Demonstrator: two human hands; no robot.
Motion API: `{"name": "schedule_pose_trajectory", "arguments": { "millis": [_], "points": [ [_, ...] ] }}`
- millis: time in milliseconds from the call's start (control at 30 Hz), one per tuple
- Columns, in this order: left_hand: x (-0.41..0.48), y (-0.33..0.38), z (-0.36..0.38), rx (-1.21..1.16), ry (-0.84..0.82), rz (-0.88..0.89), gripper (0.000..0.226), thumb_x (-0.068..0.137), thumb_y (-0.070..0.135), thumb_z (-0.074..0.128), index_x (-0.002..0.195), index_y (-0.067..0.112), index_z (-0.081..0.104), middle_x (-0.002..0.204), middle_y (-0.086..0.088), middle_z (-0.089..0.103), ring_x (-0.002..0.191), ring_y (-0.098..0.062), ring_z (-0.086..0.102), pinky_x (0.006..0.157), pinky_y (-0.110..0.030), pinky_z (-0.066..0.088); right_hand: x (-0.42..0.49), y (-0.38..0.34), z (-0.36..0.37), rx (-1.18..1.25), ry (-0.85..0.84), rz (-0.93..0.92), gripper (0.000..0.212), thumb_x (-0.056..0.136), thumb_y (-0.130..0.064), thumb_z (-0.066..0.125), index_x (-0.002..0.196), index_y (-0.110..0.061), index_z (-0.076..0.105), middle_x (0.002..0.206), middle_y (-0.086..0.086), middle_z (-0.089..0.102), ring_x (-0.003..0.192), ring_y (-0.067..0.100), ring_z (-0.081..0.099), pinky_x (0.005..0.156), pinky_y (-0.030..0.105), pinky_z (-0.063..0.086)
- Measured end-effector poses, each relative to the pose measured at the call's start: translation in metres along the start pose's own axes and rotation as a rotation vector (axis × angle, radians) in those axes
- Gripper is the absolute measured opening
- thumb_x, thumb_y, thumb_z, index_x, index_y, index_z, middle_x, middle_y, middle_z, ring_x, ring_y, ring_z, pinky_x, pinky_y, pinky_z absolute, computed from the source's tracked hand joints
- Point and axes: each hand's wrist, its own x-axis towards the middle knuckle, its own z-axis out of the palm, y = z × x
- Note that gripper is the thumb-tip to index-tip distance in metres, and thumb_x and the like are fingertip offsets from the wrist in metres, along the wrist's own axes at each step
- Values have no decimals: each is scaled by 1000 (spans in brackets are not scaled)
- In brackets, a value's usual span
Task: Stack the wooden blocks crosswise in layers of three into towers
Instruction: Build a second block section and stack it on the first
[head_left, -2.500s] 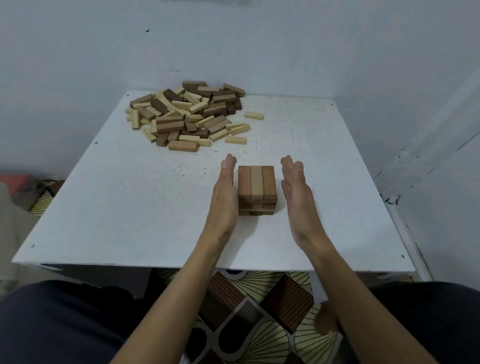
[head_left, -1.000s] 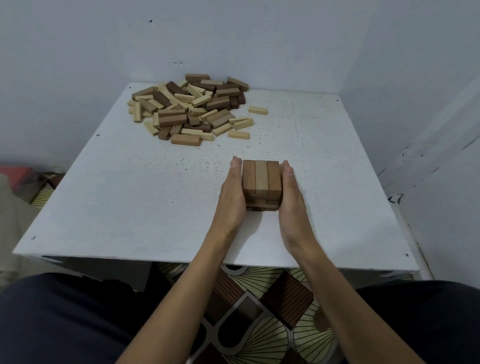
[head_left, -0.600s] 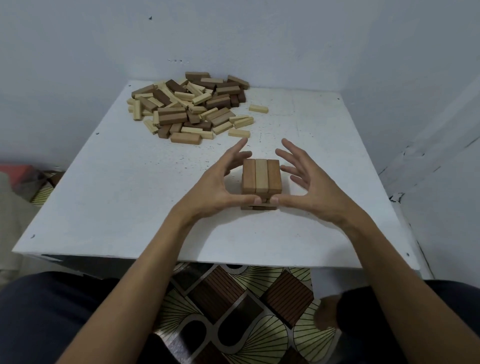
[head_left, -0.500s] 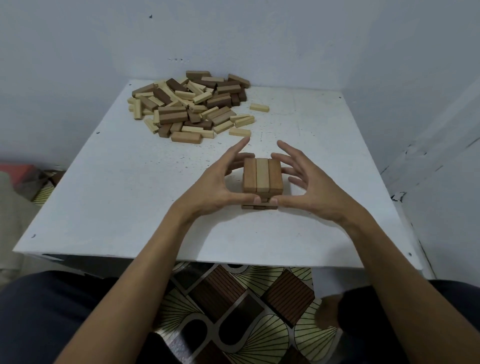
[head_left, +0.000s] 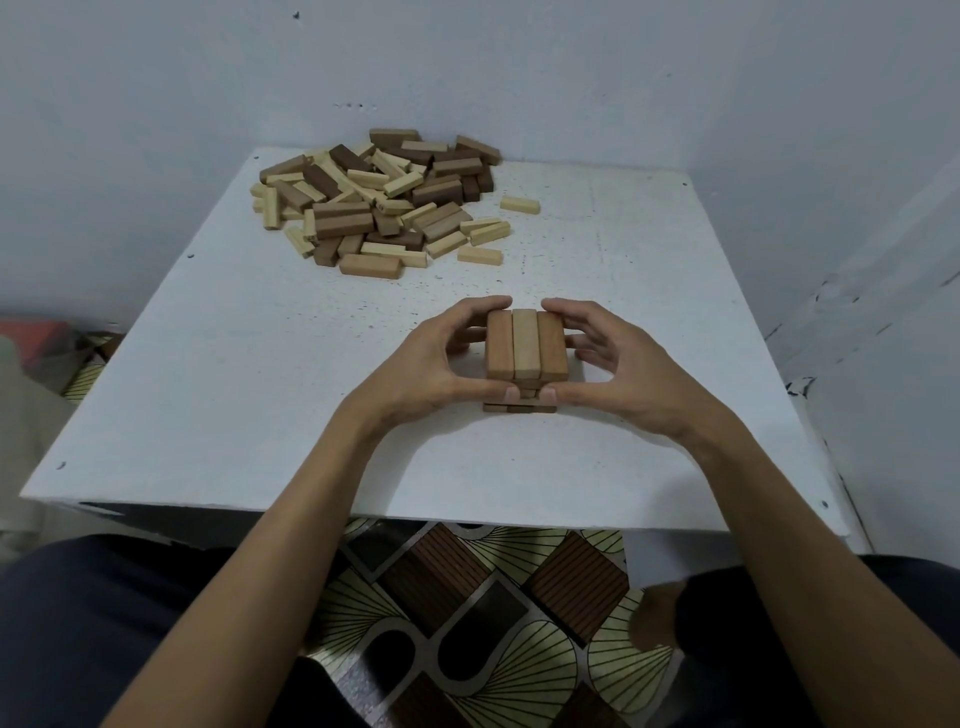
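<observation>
One short tower stands mid-worktop, nearer the front edge, top layer of 3 complete. L hand & R hand both clasp it, fingers at far end, thumbs at near end, prob. squaring it up. Most blocks lie loose in the pile at the back-left corner, so lots left to stack.

a white table bore it all. a short tower of wooden blocks stood on it. beyond the tower, to its left, lay a pile of loose blocks; one pale block lay apart, straight beyond the tower.
</observation>
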Motion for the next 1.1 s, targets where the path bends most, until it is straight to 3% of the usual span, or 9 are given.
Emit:
{"name": "schedule_pose_trajectory", "arguments": {
  "millis": [133, 233, 433, 567, 800, 1100],
  "points": [
    [1, 1, -1, -4, -8, 3, 81, 73, 20, 88, 142, 27, 47, 136, 9, 55, 125, -1, 52, 110, -29, 42, 0, 0, -1, 4, 1, 3, 77, 77, -21, 84, 140, -36, 43, 132, -25, 51, 119, -13, 51, 96, 2, 37],
    [0, 2, -2, -6, -17, -8, 90, 69, 26, 90, 145, 32, 42, 137, 11, 54, 125, 3, 51, 110, -29, 43, -1, -2, 0, 6, -4, 11, 82, 76, -23, 85, 145, -34, 42, 135, -24, 50, 122, -12, 49, 99, 5, 37],
    [2, 6, -1, -21, 1, 6, 105, 62, 42, 88, 150, 45, 30, 142, 13, 51, 129, -3, 50, 112, -35, 40, 0, -9, -1, 0, 7, 5, 88, 75, -26, 86, 147, -38, 37, 144, -25, 47, 129, -9, 45, 112, 29, 36],
    [3, 8, 0, -19, -6, 23, 103, 67, 31, 88, 150, 44, 30, 137, 15, 53, 127, -2, 51, 112, -36, 41, 1, -11, -1, -1, 10, -5, 84, 77, -22, 85, 146, -38, 40, 142, -20, 50, 130, -2, 47, 116, 40, 36],
    [7, 7, 1, -17, -17, 31, 99, 68, 32, 86, 147, 49, 30, 133, 17, 52, 123, 3, 52, 105, -23, 42, 3, -11, -1, -12, 6, -1, 81, 77, -23, 85, 144, -40, 42, 138, -18, 51, 126, -2, 50, 116, 42, 37],
    [7, 4, 2, -24, -13, 39, 99, 68, 30, 86, 147, 49, 30, 132, 16, 52, 123, 1, 53, 106, -25, 43, 5, -9, -1, -12, 1, -4, 80, 78, -22, 85, 144, -40, 43, 135, -20, 50, 124, -3, 50, 115, 41, 38]
  ]
}}
